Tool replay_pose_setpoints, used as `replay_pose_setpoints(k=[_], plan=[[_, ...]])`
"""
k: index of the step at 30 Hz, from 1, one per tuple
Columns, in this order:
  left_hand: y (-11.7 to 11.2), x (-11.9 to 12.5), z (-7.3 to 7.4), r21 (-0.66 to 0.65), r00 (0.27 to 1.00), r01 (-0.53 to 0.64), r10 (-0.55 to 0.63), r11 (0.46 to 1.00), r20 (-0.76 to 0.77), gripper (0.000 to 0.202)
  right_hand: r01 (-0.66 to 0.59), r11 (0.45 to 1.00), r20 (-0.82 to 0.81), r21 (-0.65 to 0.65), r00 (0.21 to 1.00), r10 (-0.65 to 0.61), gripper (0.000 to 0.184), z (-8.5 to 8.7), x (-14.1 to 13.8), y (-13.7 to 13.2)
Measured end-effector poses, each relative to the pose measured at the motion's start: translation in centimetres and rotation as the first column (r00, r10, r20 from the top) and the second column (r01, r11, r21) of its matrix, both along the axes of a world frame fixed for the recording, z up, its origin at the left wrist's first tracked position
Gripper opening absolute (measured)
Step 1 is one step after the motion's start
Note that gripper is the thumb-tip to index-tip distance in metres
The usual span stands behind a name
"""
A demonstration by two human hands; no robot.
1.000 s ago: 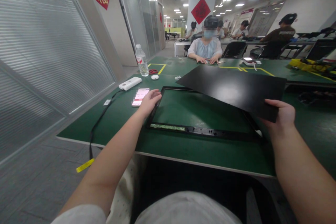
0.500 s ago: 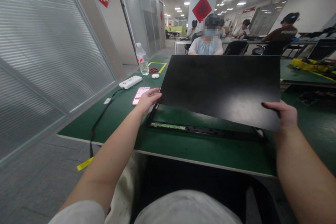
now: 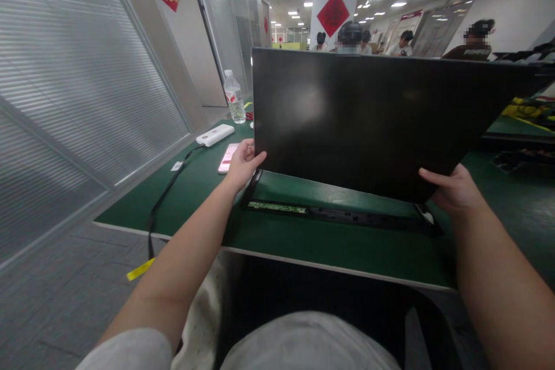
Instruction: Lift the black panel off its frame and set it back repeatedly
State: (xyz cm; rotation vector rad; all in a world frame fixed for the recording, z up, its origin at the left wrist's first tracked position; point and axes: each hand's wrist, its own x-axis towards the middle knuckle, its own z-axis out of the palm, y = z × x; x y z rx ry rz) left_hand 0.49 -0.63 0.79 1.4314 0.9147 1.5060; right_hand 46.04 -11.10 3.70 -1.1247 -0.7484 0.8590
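Note:
A large, glossy black display panel (image 3: pixel 364 121) is held up, tilted steeply, above the green table. My left hand (image 3: pixel 243 165) grips its lower left edge, thumb on the near face and fingers behind. At the lower right, my right hand (image 3: pixel 455 189) holds the panel with the thumb along its near face; its other fingers are mostly hidden. Beneath the panel lies a thin black frame (image 3: pixel 364 218), its near side and lower corners showing. A green circuit strip (image 3: pixel 277 208) runs along the near left part of that frame. The panel hides the frame's far side.
On the green table (image 3: pixel 173 202), left of the panel, are a phone (image 3: pixel 228 157), a white power bank (image 3: pixel 215 135) with a black strap (image 3: pixel 167 191), and a water bottle (image 3: pixel 235 98). Yellow material (image 3: pixel 531 110) lies at the right. Several people sit beyond the panel.
The panel has swung more upright, its top edge rising and now covering more of the person opposite. My right hand has shifted slightly left and its thumb has moved along the panel.

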Motion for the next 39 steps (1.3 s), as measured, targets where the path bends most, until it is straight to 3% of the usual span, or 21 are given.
replay_pose_setpoints(k=[16,23,39], plan=[[-0.3,0.5,-0.8,-0.2,0.998,0.045,-0.053,0.979,-0.033,0.05,-0.08,0.952,0.061,-0.296,0.993,0.102,0.055,-1.2,0.3,1.1],[-0.4,0.5,-1.0,-0.231,0.995,0.075,-0.088,0.97,-0.045,0.058,-0.086,0.929,0.076,-0.36,0.99,0.122,0.053,-1.3,0.2,1.2],[-0.2,0.1,-1.2,-0.269,0.98,0.058,-0.106,0.962,-0.166,0.051,-0.1,0.903,0.093,-0.418,0.984,0.152,0.055,-1.8,0.8,1.6]])
